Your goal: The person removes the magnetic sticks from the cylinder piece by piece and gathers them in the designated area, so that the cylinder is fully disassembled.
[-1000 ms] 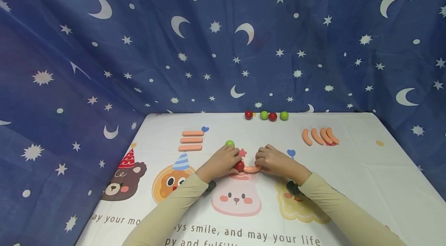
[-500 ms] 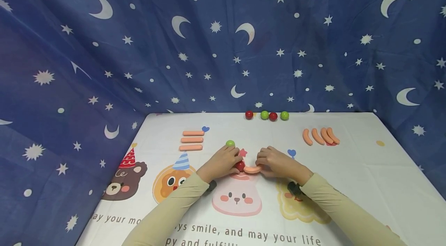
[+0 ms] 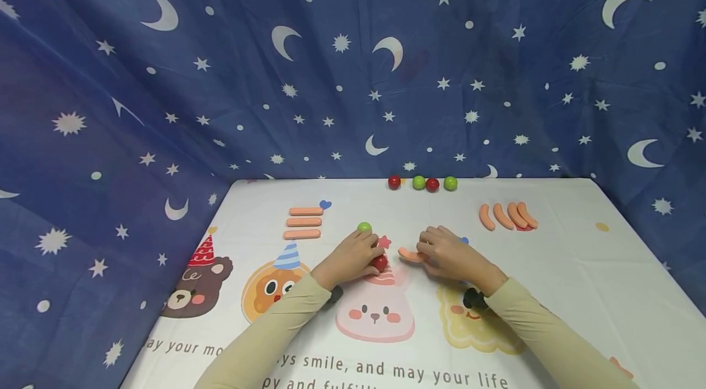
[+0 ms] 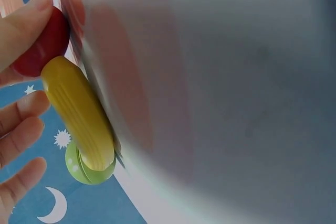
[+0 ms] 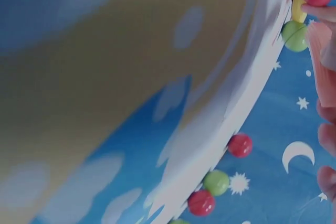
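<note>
In the head view my left hand is on a red ball, and the left wrist view shows the thumb against it. A yellow ribbed stick-shaped piece runs from that ball to a green ball; the left hand hides this piece from the head camera. My right hand pinches one end of a curved pink sausage, whose free end points left, apart from the red ball. The same sausage shows at the edge of the right wrist view.
Three straight sausages lie stacked in a column at left. Several curved sausages lie at back right. Red and green balls line the back edge, before a blue star-patterned curtain. A printed white cloth covers the table.
My right hand has moved the sausage right and slightly away from me, off from the red ball it was beside. The left hand has stayed in place.
</note>
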The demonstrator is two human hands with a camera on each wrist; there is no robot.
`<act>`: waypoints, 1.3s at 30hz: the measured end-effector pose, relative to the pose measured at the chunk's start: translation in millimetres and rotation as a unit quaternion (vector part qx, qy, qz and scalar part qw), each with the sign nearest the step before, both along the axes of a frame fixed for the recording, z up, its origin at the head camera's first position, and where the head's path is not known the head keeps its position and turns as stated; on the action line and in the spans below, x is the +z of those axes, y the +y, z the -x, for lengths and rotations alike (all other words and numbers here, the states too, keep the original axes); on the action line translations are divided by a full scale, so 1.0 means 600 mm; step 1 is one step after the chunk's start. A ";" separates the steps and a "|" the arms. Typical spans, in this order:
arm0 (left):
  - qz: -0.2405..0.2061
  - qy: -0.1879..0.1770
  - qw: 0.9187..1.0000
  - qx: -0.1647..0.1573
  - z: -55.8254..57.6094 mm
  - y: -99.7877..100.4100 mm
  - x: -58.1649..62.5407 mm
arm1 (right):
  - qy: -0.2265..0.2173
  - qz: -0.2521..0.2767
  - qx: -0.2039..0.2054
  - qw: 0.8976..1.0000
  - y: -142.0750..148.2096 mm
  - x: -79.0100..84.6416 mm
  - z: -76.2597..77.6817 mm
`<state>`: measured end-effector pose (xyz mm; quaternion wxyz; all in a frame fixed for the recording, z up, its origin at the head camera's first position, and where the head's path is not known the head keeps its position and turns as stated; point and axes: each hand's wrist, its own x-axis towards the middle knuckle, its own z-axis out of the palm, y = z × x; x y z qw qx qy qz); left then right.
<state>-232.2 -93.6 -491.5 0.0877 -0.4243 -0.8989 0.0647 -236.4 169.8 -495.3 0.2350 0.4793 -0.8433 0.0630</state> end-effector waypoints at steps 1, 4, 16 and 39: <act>-0.001 -0.001 1.000 0.000 0.000 0.000 0.000 | 0.008 0.002 -0.004 1.000 0.003 0.001 0.000; -0.003 -0.001 1.000 -0.001 0.000 -0.001 0.001 | 0.028 0.004 -0.016 0.999 0.018 0.003 0.002; -0.015 0.002 1.000 -0.005 -0.001 -0.001 0.005 | 0.000 0.048 -0.090 0.995 0.129 0.010 0.002; -0.018 -0.002 1.000 0.000 0.002 -0.002 0.000 | -0.077 -0.011 -0.245 0.966 0.292 -0.003 -0.006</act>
